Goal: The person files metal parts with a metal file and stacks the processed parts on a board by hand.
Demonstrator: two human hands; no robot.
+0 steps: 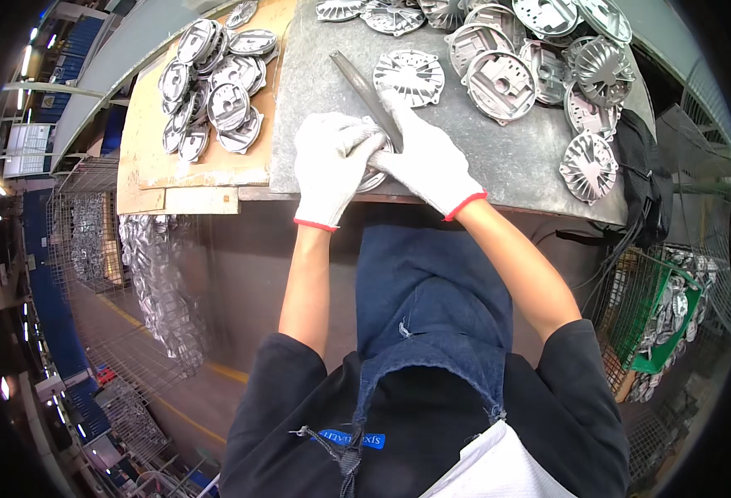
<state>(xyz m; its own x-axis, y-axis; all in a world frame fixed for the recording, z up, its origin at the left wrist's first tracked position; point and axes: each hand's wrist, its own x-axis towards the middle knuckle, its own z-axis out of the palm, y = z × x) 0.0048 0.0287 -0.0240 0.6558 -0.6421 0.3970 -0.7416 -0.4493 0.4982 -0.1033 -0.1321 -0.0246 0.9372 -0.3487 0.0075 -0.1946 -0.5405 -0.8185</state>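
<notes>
1. Clearly, the right hand (422,156), in a white glove with a red cuff, is closed around the near end of a dark bar (366,98); no gap shows between its fingers and the bar.
2. The left hand (329,156), gloved alike, has its fingers curled in at the rim of a held disc (372,180), mostly hidden by both gloves. How firmly it grips, I cannot tell.
3. The key relation is bar to disc: the bar's long axis slants from the right palm away from the body and leftward, its free end lying beyond the left hand's fingers. The disc sits between the two gloves, just left of the bar's near end, by the table's front edge. Whether bar and disc touch is hidden.
4. The right hand is the nearer one to the bar; both hands are right at the disc.
5. Just beyond the right hand, a finned disc (410,78) lies flat on the grey tabletop (311,83).
6. Farther out, a heap of similar castings (502,85) spreads to the right, and another cluster (231,106) rests on a brown board (143,158) to the left, well apart from both hands.
</notes>
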